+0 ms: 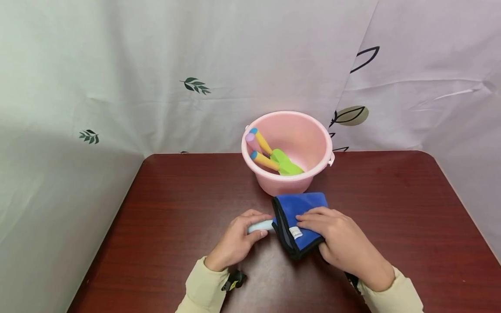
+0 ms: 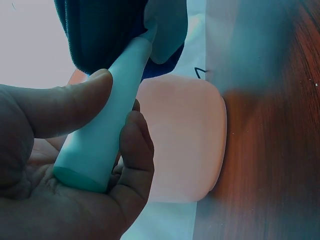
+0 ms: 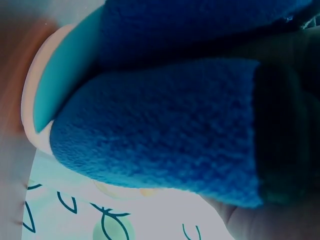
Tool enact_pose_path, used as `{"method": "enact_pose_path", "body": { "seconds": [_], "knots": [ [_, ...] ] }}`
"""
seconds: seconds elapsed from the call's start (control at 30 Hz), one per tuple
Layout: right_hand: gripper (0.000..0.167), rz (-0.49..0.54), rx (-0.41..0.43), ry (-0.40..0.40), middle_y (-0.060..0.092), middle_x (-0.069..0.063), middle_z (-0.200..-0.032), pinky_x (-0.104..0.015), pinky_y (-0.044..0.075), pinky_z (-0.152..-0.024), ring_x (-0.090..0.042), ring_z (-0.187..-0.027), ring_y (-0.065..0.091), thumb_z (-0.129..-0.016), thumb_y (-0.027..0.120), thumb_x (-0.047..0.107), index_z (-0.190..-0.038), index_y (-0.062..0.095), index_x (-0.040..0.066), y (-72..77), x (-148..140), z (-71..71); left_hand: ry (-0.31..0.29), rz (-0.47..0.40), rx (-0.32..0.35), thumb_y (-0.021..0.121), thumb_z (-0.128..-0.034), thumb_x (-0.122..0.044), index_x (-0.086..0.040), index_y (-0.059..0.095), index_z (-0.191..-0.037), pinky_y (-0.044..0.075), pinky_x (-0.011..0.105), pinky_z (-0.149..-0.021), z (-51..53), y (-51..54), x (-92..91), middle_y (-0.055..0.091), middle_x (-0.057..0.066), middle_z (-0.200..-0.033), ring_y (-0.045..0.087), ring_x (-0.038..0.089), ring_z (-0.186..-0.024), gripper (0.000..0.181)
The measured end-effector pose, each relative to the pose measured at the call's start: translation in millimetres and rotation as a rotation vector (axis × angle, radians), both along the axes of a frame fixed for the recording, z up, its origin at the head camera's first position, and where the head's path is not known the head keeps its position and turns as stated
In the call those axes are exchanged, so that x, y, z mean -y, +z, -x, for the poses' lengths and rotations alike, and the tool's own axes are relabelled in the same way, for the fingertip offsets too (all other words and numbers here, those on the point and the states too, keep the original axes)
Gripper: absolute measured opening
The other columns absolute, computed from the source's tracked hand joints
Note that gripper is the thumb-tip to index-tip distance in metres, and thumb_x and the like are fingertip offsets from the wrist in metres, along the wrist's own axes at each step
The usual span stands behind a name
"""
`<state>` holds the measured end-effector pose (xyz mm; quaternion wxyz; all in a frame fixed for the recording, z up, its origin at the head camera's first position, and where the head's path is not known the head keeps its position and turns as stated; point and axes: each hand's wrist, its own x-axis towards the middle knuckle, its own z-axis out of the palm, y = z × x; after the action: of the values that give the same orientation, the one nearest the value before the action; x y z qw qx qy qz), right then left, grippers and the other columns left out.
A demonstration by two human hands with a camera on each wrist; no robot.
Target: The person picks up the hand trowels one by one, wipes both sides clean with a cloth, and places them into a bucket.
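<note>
My left hand [image 1: 235,241] holds the round, light-blue handle [image 1: 260,226] of what looks like a toy shovel, its thumb and fingers around the handle in the left wrist view. A folded blue towel [image 1: 303,208] with black edging and a white label is wrapped over the shovel's far part. With fingers on top and thumb low at the side, my right hand [image 1: 344,243] grips the towel. In the right wrist view a teal blade [image 3: 65,72] sticks out past the fuzzy towel; the rest of it is hidden.
Just behind the towel stands a pink bucket [image 1: 282,184] with several toy tools leaning in it: yellow handles [image 1: 266,161], a lilac handle [image 1: 252,141] and green heads [image 1: 285,161]. The dark red-brown table [image 1: 176,195] meets a white patterned cloth backdrop [image 1: 195,117].
</note>
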<state>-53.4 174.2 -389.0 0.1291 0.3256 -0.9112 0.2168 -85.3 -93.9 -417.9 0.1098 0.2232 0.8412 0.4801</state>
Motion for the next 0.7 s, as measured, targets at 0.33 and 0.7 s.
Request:
{"method": "enact_pose_path", "body": {
  "seconds": [0.33,0.7],
  "knots": [
    [0.053,-0.006,0.038,-0.065,0.072,0.001,-0.115,-0.043,0.056,-0.088,-0.021,-0.110,0.065,-0.066,0.051,-0.013,-0.106,0.078,0.008,2.9,-11.5,2.7,0.009,-0.010,-0.035,0.073,-0.0900,-0.002,-0.011,0.073,-0.122,0.048,0.031,-0.089,-0.1,3.6,4.5,0.066,-0.005,-0.114,0.062,0.015,-0.106,0.033],
    [0.051,-0.015,0.039,-0.116,0.073,-0.002,-0.113,-0.044,0.057,-0.082,-0.024,-0.108,0.066,-0.065,0.053,-0.012,-0.105,0.078,0.005,4.3,-22.2,4.5,0.018,-0.019,-0.026,0.073,-0.0913,-0.007,-0.015,0.074,-0.122,0.047,0.030,-0.090,1.9,5.0,14.9,0.067,-0.005,-0.115,0.062,0.016,-0.106,0.032]
  ]
}}
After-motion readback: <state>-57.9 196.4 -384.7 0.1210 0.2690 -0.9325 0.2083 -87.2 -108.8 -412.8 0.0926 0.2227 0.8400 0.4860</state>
